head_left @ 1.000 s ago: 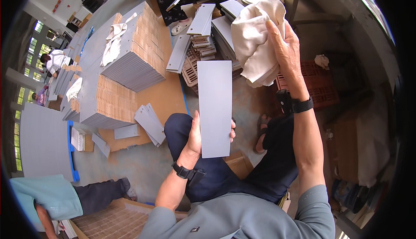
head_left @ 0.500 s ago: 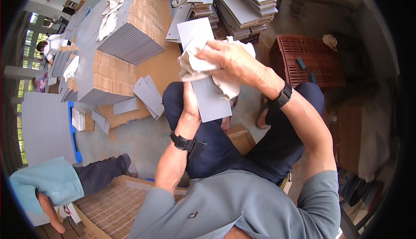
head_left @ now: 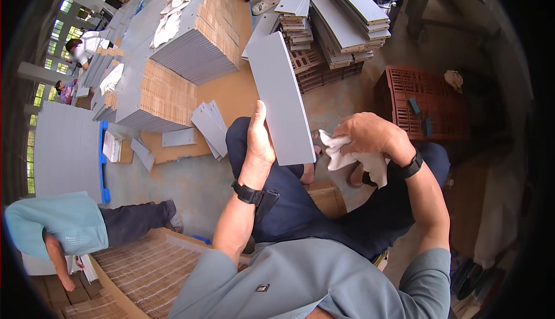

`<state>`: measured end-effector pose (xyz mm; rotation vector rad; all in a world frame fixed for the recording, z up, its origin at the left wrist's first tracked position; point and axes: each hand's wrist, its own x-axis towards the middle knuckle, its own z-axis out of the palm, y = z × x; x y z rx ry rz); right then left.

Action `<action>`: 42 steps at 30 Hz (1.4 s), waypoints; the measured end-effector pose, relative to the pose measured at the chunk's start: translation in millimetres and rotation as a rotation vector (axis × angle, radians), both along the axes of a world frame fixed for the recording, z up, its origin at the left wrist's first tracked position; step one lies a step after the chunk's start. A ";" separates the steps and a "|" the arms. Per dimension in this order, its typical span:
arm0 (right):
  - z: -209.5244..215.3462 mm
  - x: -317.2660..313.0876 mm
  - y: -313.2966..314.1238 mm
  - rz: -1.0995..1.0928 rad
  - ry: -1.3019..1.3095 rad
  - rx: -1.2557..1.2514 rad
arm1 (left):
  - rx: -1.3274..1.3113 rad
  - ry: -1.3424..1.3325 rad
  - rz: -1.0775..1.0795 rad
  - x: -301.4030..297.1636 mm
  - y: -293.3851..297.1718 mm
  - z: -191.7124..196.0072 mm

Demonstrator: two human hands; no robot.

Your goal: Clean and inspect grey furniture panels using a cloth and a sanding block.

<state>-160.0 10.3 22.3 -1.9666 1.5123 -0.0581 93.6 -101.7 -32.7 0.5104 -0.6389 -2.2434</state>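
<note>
Over the person's lap, grey board was held at a tilt, left hand gripped it near its lower end, right hand was closed on white cloth just beside the board, stacked boards lay beyond, red crate stood at right.

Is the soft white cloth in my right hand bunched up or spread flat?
Bunched up: the white cloth is gathered in your right hand, its creased ends hanging loose.

The grey panel looks smooth and matt, the rag soft cloth, the crate plastic.
</note>
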 end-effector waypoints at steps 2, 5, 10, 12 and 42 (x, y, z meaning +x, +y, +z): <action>5.6 -20.0 -1.9 -0.155 -0.065 -0.185 | -0.154 -0.090 0.141 -6.7 2.6 6.7; 17.6 -23.9 -8.8 -0.324 -0.247 -0.350 | -0.281 -0.210 0.167 -16.5 4.4 14.2; 8.9 20.2 -13.1 -0.255 -0.489 -0.563 | -0.123 -0.155 0.019 -17.8 16.5 26.5; 5.6 46.2 -13.9 -0.141 -0.512 -0.668 | -0.029 -0.183 0.039 -15.4 25.5 26.1; 27.4 -70.7 -60.2 -0.872 -0.306 -0.990 | 0.109 0.206 -0.321 -5.2 26.2 39.8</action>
